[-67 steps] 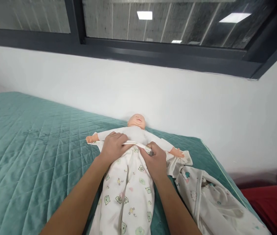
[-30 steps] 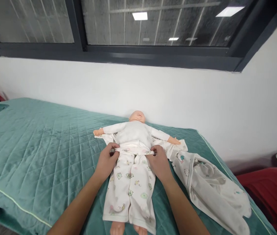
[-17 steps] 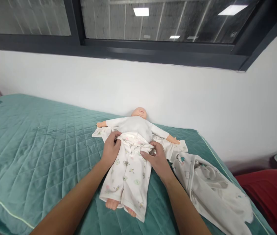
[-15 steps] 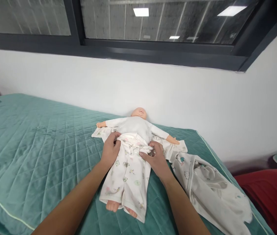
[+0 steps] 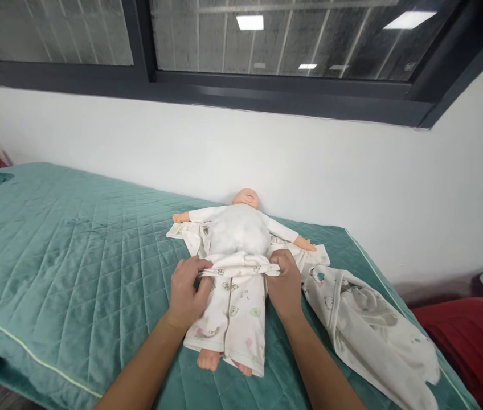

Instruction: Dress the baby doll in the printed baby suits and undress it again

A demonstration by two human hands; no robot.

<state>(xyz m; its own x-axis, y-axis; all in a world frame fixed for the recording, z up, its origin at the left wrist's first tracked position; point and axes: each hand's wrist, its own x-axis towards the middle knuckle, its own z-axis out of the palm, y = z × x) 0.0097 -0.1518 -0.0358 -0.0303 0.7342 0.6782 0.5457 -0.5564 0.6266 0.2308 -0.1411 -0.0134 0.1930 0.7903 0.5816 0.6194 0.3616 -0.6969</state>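
A baby doll (image 5: 236, 228) lies on its back on a teal quilted bed (image 5: 74, 250), head toward the white wall, arms spread. It wears a white top and printed white trousers (image 5: 237, 310), with bare feet showing at the near end. My left hand (image 5: 187, 290) pinches the trousers' waistband at the doll's left side. My right hand (image 5: 285, 280) grips the same waistband on the other side. Both hands are closed on the fabric, and the waistband is stretched between them across the doll's belly.
A crumpled printed white garment (image 5: 365, 333) lies on the bed to the right of the doll. More white cloth (image 5: 185, 232) is spread under the doll. A red seat (image 5: 472, 341) stands past the bed's right edge. A dark-framed window (image 5: 241, 62) runs above.
My hands have moved apart to the doll's sides and pulled the waistband taut. The doll's legs have shifted a little toward me, and its top looks smoother.
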